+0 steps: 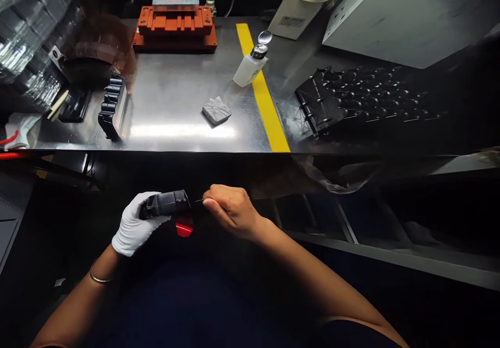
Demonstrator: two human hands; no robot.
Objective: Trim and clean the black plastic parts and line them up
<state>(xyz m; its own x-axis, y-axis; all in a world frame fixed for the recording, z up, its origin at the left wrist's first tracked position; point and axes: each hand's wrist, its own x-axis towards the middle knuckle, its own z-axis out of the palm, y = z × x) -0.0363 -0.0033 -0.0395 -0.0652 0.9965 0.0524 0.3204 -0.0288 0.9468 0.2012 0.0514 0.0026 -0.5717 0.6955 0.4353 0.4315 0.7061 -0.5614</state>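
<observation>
My left hand (134,224), in a white glove, is wrapped round a black plastic housing (167,203) held in front of the bench edge. Facing its right end is my bare right hand (233,207), fingers pinched on a thin needle-like piece (199,200). The thin tip points at the housing with a small gap between; the rest of it is hidden in my fingers. A shiny red piece (184,227) shows just below the housing; whether it is joined to it I cannot tell.
On the metal bench (167,87) stand an orange fixture (174,25), a ribbed black part (112,107), a folded grey cloth (216,110) and a white dispenser bottle (250,66). Right of the yellow tape (269,113) lie several black parts (375,95) and a white box (402,20).
</observation>
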